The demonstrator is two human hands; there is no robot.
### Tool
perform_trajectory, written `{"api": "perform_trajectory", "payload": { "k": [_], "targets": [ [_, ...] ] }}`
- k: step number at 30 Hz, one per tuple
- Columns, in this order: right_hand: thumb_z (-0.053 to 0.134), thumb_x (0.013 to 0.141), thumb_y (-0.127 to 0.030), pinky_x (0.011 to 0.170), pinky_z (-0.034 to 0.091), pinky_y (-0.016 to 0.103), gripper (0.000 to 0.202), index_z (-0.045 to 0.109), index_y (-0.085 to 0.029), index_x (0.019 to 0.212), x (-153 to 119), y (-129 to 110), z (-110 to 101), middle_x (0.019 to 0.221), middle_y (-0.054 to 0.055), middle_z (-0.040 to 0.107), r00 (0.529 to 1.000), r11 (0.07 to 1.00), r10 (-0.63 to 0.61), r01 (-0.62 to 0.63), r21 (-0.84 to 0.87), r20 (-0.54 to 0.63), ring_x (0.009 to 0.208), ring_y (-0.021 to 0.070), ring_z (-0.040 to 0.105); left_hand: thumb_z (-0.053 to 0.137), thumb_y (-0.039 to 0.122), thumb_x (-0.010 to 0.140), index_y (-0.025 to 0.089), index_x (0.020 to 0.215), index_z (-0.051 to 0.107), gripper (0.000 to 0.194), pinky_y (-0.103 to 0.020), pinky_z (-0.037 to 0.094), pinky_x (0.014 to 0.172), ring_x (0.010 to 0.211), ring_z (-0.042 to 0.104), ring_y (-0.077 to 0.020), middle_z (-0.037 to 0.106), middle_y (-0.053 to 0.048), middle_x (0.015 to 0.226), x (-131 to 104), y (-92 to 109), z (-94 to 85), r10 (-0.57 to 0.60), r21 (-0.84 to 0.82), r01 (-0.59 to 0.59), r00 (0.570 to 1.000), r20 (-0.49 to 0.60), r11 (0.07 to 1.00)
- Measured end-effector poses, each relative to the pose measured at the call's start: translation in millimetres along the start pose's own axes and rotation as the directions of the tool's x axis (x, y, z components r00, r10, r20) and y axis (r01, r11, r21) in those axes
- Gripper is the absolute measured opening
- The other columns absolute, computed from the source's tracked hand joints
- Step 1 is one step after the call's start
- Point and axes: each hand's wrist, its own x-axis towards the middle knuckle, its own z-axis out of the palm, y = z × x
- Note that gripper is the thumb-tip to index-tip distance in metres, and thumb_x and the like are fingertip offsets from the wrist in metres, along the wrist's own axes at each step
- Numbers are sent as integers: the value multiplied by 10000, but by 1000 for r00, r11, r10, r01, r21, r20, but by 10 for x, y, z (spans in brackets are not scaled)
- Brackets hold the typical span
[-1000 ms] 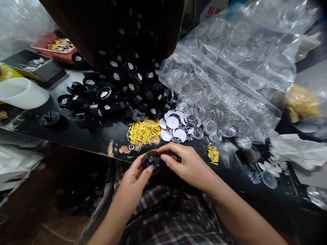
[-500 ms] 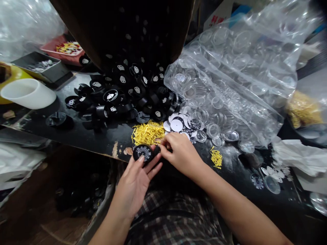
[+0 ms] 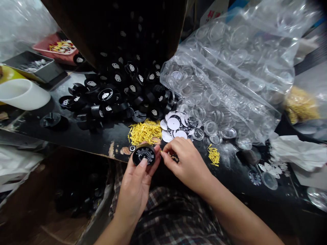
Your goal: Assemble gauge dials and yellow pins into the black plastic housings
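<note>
Your left grip (image 3: 136, 185) is closed around the black dial case (image 3: 143, 154), its printed face up under your thumb; just to the right, your right grip (image 3: 187, 160) pinches what seems to be a thin yellow piece (image 3: 160, 152). So fine a piece could slip from your fingertips and vanish into the yellow pile (image 3: 145, 132) just beyond both grips. Your thumb might smudge the face, and a slack hold could drop the case off the counter (image 3: 114, 134) edge. On the dial you can read 20 and 60; beyond your right grip, red writing on a white carton (image 3: 217, 6) shows 科, the next character unclear.
</note>
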Motion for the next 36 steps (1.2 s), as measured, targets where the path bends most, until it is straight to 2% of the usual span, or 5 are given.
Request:
{"api": "perform_trajectory", "payload": {
  "k": [5, 11, 18, 30, 36],
  "targets": [
    [556, 901, -196, 761, 358, 288, 72, 576, -175, 835, -31, -33, -32, 833, 0, 585, 1000, 976, -13, 7, 218, 28, 812, 138, 529, 623, 255, 867, 302, 1232, 570, 372, -271, 472, 948, 1120, 593, -186, 679, -23, 1118, 105, -70, 46, 5, 85, -1, 999, -43, 996],
    [550, 900, -190, 758, 337, 311, 74, 578, -176, 833, -35, -44, -19, 841, 6, 583, 999, 996, 27, -30, 87, 30, 817, 156, 511, 631, 275, 868, 340, 1196, 605, 335, -247, 385, 1023, 1217, 507, -170, 617, 28, 1227, 109, -198, 23, 11, 246, -22, 999, 47, 969],
    [549, 905, -187, 739, 332, 303, 99, 562, -178, 808, -57, -80, -61, 831, -3, 591, 998, 992, 47, -52, 115, 48, 813, 151, 517, 625, 273, 863, 274, 1120, 620, 257, -306, 398, 1005, 1119, 573, -201, 654, 0, 1135, 49, -115, 29, 66, 357, -93, 994, 87, 929],
    [551, 903, -196, 667, 293, 290, 197, 498, -175, 715, -167, -186, -10, 718, -27, 561, 994, 985, 103, -105, 136, 25, 694, 129, 474, 647, 223, 796, 239, 972, 689, 182, -249, 459, 862, 925, 641, -209, 711, 12, 973, -78, 68, 182, 281, 682, -211, 960, 9, 700],
    [580, 855, -169, 696, 318, 293, 99, 562, -166, 757, -117, -108, -72, 752, -6, 581, 1000, 998, -5, 5, 69, -5, 727, 136, 511, 643, 307, 838, 283, 1145, 649, 308, -279, 467, 919, 1052, 620, -220, 685, -1, 1122, 31, 33, 12, -61, 502, 7, 994, 91, 865]
  ]
}}
